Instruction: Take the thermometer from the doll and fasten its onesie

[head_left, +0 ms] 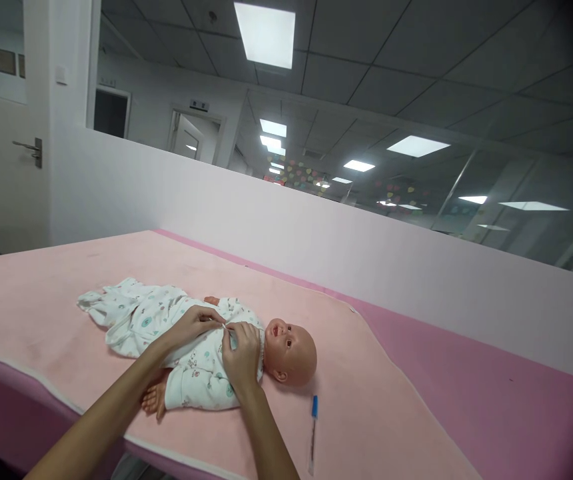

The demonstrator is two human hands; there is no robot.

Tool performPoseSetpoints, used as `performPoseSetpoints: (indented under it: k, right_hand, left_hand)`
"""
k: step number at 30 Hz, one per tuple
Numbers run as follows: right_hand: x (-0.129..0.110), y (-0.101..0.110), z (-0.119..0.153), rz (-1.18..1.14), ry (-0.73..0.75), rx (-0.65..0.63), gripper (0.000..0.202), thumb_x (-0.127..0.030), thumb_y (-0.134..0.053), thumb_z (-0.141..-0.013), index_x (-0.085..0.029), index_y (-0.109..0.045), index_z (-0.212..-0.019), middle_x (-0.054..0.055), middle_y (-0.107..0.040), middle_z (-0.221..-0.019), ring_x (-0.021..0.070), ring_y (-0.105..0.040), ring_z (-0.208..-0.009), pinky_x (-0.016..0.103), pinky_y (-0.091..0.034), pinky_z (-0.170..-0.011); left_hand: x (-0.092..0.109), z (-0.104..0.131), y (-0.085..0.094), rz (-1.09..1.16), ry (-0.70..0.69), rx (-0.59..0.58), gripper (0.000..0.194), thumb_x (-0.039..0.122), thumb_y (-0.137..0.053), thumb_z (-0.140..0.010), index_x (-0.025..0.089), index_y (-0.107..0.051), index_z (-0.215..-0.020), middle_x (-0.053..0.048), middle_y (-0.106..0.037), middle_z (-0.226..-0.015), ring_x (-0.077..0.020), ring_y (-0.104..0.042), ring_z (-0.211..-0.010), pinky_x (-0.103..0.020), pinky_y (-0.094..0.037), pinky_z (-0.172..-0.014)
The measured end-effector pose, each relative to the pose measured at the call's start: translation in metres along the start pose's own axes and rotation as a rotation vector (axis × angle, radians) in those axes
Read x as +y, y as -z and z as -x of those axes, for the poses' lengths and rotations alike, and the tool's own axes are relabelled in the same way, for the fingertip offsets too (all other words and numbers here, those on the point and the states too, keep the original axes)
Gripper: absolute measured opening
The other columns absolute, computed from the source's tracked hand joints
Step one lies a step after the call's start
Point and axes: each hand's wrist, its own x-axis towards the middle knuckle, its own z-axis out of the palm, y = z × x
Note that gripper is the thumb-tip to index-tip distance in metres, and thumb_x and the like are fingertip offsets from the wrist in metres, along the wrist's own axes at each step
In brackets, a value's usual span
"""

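A doll is lying on its back on the pink counter, long axis running crosswise, head rightward. The left hand and right hand are meeting at its chest, pinching the garment; the right is sitting nearer the head.

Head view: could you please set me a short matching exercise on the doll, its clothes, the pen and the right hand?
Column one:
1. Doll
2. Clothes
3. Pen
4. Right hand

Column two:
A. Blue at one end, lying on the pink cover
B. At the front of the clothes
C. White with a small print
D. Bald, lying on its back

Right pairs: 1-D, 2-C, 3-A, 4-B
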Motion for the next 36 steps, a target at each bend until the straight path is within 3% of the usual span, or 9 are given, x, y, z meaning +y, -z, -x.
performPoseSetpoints:
  k: [10, 18, 27, 36]
  right_hand:
    - [0.0019, -0.0011, -0.0001, 0.029, -0.003, 0.01, 0.01, -0.014, -0.047, -0.077, -0.019, -0.055, -0.073, 0.001, -0.056, -0.073, 0.0155, -0.047, -0.074, 0.028, -0.031, -0.069]
    - [0.002, -0.0019, -0.0001, 0.038, -0.02, 0.03, 0.009, -0.015, -0.048, -0.078, -0.019, -0.055, -0.074, 0.001, -0.056, -0.073, 0.0155, -0.047, -0.073, 0.028, -0.031, -0.068]
    - [0.0029, -0.0016, 0.0002, 0.028, -0.011, 0.05, 0.009, -0.016, -0.047, -0.078, -0.019, -0.055, -0.074, 0.001, -0.057, -0.074, 0.0151, -0.048, -0.073, 0.028, -0.032, -0.068]
    - [0.0018, -0.0015, 0.0004, 0.02, -0.007, 0.033, 0.009, -0.015, -0.048, -0.077, -0.019, -0.055, -0.074, 0.001, -0.057, -0.073, 0.0158, -0.047, -0.074, 0.028, -0.031, -0.068]
  left_hand:
    - [0.0006, 0.0014, -0.0006, -0.053, 0.016, 0.009, 0.022, 0.031, -0.058, -0.071, 0.016, -0.07, -0.082, -0.005, -0.068, -0.089, -0.0161, -0.06, -0.085, -0.023, -0.047, -0.077]
    - [0.0055, 0.0023, 0.0024, -0.088, 0.033, -0.07, 0.027, 0.034, -0.064, -0.064, 0.015, -0.07, -0.084, -0.006, -0.065, -0.1, -0.0179, -0.059, -0.092, -0.024, -0.048, -0.081]
    - [0.0048, 0.0031, 0.0008, -0.092, 0.039, -0.02, 0.027, 0.036, -0.062, -0.067, 0.015, -0.069, -0.082, -0.005, -0.068, -0.084, -0.0147, -0.059, -0.076, -0.022, -0.046, -0.068]
    - [0.0012, 0.0008, 0.0013, -0.019, 0.021, -0.046, 0.024, 0.035, -0.063, -0.066, 0.013, -0.065, -0.074, -0.006, -0.066, -0.082, -0.0153, -0.06, -0.08, -0.023, -0.047, -0.072]
